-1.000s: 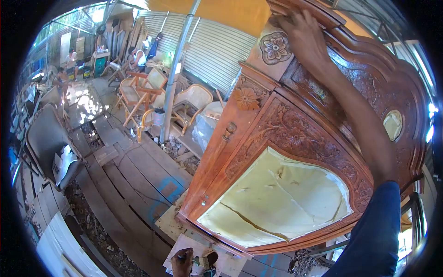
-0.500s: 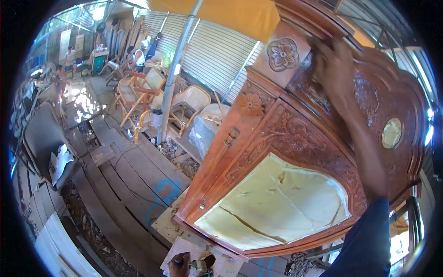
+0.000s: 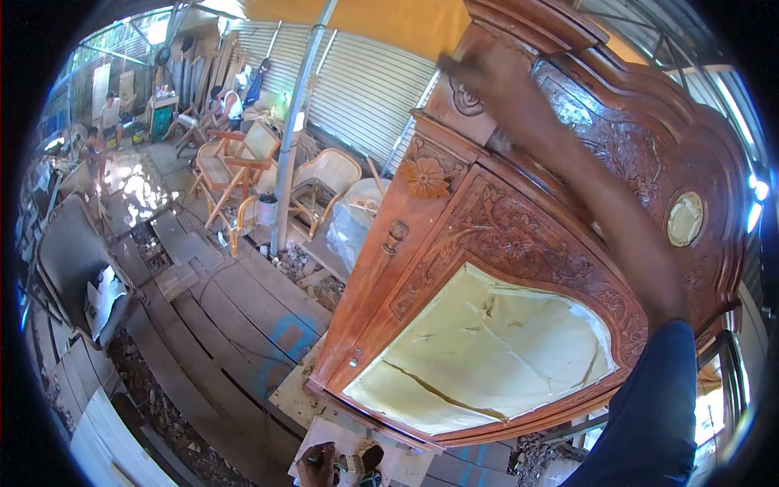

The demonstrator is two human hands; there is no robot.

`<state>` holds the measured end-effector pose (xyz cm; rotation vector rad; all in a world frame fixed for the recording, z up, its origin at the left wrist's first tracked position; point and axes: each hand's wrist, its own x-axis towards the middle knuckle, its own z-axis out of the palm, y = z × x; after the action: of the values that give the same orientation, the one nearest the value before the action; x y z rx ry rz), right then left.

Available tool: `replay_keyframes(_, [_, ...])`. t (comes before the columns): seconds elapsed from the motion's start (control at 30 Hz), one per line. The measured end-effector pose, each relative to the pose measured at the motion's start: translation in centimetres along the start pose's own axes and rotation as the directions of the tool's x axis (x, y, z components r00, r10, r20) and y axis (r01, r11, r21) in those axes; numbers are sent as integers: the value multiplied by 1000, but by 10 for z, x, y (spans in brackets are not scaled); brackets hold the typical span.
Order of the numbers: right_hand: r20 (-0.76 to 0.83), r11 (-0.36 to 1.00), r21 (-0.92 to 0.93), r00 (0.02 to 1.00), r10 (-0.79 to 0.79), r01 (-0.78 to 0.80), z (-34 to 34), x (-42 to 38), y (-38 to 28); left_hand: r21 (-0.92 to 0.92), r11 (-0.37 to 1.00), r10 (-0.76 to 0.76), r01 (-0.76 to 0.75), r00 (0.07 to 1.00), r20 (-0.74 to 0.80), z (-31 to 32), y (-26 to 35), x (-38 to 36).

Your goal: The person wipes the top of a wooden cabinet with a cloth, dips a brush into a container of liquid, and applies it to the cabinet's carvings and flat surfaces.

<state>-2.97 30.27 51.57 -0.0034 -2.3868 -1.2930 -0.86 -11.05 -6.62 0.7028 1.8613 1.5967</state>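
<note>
A carved reddish-brown wooden cabinet (image 3: 381, 268) with a glossy finish leans across the right half of the view. My right hand (image 3: 491, 77), blurred, is at its upper left corner block, partly covering a carved rosette (image 3: 466, 99). Its fingers look closed, with something dark at their tips that I cannot make out. Low in the frame, my left hand (image 3: 315, 467) is closed beside a small open cup (image 3: 371, 456) with a brownish inside and appears to hold it. Yellowish paper (image 3: 487, 349) covers the cabinet's large door panel.
Beyond a metal post (image 3: 304, 122) stand rattan chairs (image 3: 329, 178) and a folding wooden chair (image 3: 231, 162). A dark chair back (image 3: 81, 252) is at the left. Gapped planks (image 3: 243, 284) form the floor. Other people (image 3: 227, 104) sit far back.
My right hand has moved left along the cabinet's top, from the carved upper panel to the corner rosette. My left hand and the cup stay nearly in place. The view has shifted slightly.
</note>
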Motion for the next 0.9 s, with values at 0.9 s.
replay_keyframes(0.9, [-213, 996, 69, 974, 70, -56, 4, -51, -27, -196, 914, -364, 356, 932, -2, -7, 27, -10])
